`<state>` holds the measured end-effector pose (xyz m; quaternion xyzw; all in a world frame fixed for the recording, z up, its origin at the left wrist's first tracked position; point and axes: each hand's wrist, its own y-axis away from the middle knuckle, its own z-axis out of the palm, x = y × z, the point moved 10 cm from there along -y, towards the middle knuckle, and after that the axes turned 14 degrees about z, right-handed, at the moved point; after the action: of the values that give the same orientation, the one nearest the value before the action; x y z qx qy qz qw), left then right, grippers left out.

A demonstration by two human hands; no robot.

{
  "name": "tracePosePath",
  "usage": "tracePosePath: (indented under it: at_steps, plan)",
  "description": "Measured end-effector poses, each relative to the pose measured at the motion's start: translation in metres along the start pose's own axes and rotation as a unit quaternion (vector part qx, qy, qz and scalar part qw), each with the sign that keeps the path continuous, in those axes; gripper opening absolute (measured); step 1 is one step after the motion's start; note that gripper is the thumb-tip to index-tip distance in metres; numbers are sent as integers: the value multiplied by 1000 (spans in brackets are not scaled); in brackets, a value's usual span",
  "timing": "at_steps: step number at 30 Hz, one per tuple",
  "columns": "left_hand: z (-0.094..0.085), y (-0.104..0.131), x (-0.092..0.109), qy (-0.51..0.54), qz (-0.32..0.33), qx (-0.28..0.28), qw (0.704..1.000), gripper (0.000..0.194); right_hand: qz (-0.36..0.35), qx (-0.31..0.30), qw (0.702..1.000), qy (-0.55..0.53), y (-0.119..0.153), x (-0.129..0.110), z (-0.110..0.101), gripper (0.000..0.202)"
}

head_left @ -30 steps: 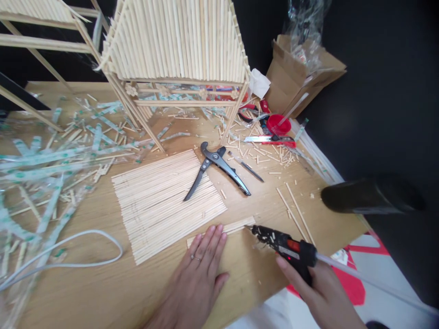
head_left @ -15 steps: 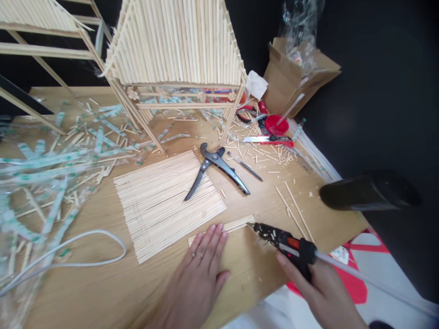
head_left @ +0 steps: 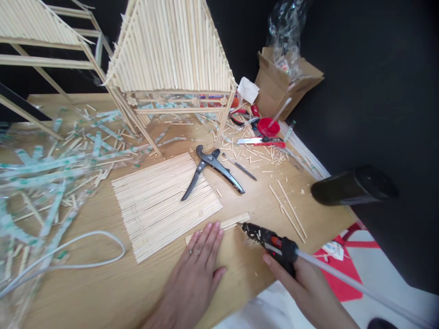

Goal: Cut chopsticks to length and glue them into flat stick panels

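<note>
The left hand (head_left: 195, 274), flat, should steady the short sticks (head_left: 234, 221); the right hand (head_left: 308, 283), gripping the glue gun (head_left: 262, 236), needs gentle squeezes.

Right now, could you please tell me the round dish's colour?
The round dish is red, best seen in the head view.

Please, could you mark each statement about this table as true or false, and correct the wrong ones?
1. The right hand holds a glue gun. True.
2. The left hand is raised above the table. False: the left hand lies flat, fingers over the narrow strip of sticks.
3. The shears lie partly on the wide sheet of sticks. True.
4. The red dish is inside the cardboard box. False: the red dish is outside, in front of it.
</note>
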<state>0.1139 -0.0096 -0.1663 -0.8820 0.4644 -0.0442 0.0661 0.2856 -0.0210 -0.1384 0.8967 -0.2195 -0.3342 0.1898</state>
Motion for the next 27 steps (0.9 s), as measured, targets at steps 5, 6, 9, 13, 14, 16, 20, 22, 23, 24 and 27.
tracePosePath:
  at_steps: [5,6,9,13,14,16,20,22,23,24,27]
  plan:
    - [-1,1,1,-5,1,-2,1000,59,-17,-25,999,-18,2,-13,12,39]
    - [0,1,1,-6,2,-2,1000,58,-11,-23,1000,-17,1,-10,10,39]
    - [0,1,0,-7,3,-1,1000,58,12,-7,1000,-10,-2,4,0,38]
    - [2,1,0,3,7,6,1000,58,4,15,1000,-9,-4,8,-5,39]
    - [3,1,0,6,7,9,1000,59,-6,16,1000,-14,-4,5,-4,39]
    - [3,2,-1,10,5,13,1000,59,-26,18,999,-20,-2,-3,3,39]
    - [3,2,-1,13,8,19,1000,61,-48,26,998,-17,1,-13,11,40]
    - [3,2,-1,13,10,19,1000,60,-50,28,998,-23,2,-11,9,41]
    - [3,1,-1,14,11,18,1000,60,-48,30,998,-29,1,-8,7,41]
    - [2,1,-1,14,11,18,1000,60,-43,36,998,-33,0,-4,2,41]
    - [2,2,0,18,11,23,1000,60,-13,67,997,-31,-2,11,-12,41]
